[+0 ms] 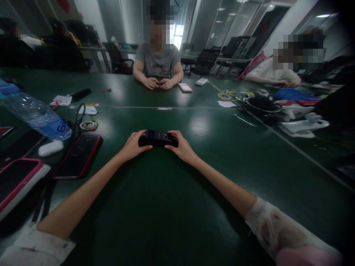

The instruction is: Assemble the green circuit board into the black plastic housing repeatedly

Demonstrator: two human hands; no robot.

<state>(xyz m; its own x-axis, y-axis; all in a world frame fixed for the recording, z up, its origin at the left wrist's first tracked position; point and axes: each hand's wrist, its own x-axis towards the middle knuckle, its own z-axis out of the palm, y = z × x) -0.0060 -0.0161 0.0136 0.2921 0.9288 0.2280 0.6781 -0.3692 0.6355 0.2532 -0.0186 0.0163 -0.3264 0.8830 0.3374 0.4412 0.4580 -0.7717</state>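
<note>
Between my two hands, a small black device (158, 137) with a dark screen and some buttons rests on or just over the green tabletop (166, 192). My left hand (135, 143) is closed round its left end, thumb along the near side. Its right end is gripped by my right hand (179, 145), fingers at the far edge and thumb in front. Left of my left hand lies a phone in a red case (78, 157). A beaded bracelet (88, 125) sits beyond that phone.
At the left are a water bottle (39, 112), a white case (51, 148) and a pink-edged phone (18, 179). A wrench (244, 120) and tangled cables (260, 105) lie at the right. A person in grey (158, 61) sits opposite; another person (271, 70) sits far right.
</note>
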